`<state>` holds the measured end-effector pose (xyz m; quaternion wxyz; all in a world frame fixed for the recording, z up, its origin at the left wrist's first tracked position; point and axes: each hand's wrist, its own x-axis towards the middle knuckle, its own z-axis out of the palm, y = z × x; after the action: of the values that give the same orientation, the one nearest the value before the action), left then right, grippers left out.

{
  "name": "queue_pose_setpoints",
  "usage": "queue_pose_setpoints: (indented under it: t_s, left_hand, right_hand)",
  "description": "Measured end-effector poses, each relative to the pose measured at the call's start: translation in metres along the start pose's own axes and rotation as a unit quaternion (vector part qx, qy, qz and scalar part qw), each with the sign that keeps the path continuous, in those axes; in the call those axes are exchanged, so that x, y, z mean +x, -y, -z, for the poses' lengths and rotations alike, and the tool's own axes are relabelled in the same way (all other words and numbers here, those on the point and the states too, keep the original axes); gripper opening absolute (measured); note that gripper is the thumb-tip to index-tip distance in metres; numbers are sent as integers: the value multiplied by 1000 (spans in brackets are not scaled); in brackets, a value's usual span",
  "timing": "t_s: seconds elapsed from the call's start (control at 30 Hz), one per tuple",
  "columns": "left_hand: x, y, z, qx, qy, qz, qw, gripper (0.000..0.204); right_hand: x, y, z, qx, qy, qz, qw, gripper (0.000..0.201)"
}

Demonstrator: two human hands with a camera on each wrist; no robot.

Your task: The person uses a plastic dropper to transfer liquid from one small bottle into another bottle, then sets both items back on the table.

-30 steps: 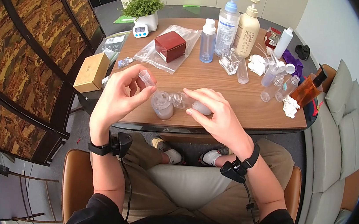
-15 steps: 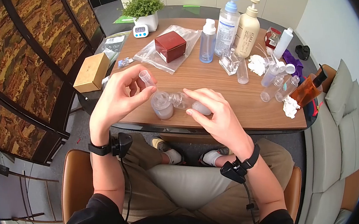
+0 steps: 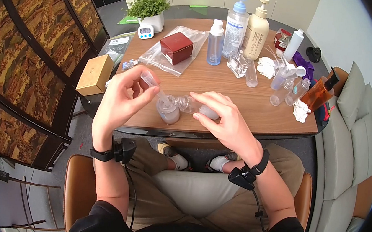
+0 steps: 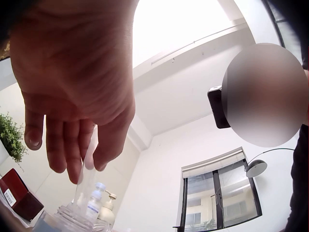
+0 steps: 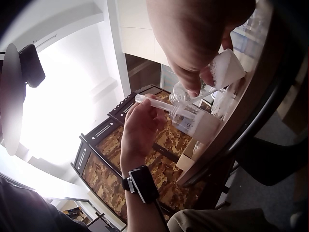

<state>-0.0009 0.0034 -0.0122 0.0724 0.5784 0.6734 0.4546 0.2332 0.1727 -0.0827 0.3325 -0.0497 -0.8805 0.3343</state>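
Note:
My left hand (image 3: 121, 97) pinches a clear plastic tube (image 3: 148, 80) between thumb and fingers. The tube slants down, its lower end in the mouth of a clear jar (image 3: 168, 112) standing near the table's front edge. Cloudy contents fill the jar's lower part in the right wrist view. On the other side, my right hand (image 3: 227, 116) grips a small clear bottle (image 3: 189, 104) that is tipped on its side, its threaded neck right by the jar's rim. Whitish contents (image 5: 228, 68) show in the bottle's wide end. The left wrist view has the tube (image 4: 85, 186) running down from the fingertips.
Behind the hands are a dark red box (image 3: 176, 47) on a clear bag, a blue spray bottle (image 3: 215, 43) and two tall pump bottles. Small clear bottles, crumpled tissues (image 3: 302, 111) and an amber bottle (image 3: 319, 94) crowd the right side. A cardboard box (image 3: 95, 75) sits at left.
My left hand has lowered the tube slightly, bringing its lower end down into the jar's mouth. The right hand, bottle and jar have stayed in place.

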Motion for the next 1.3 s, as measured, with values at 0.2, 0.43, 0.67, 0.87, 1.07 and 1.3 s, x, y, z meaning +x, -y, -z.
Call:
queue_pose_setpoints:
  t_s: [0.2, 0.43, 0.67, 0.87, 1.07, 1.3]
  left_hand:
    - [-1, 6, 3, -106, -74, -14, 992, 13]
    - [-1, 9, 7, -195, -154, -111, 962, 11]
    - [-2, 5, 1, -204, -133, -81, 966, 10]
    - [0, 4, -3, -191, -122, -85, 970, 12]
    - [1, 6, -3, -178, -125, -101, 971, 11]
    - [1, 6, -4, -183, -130, -98, 970, 11]
  right_hand:
    - [0, 0, 1, -2, 1, 4, 1000, 45]
    - [0, 1, 1, 3, 4, 4, 1000, 45]
    - [1, 1, 1, 1, 0, 4, 1000, 45]
    - [0, 1, 1, 1, -2, 8, 1000, 45]
    - [0, 1, 1, -5, -4, 14, 1000, 45]
    - [0, 4, 4, 15, 22, -33, 999, 50]
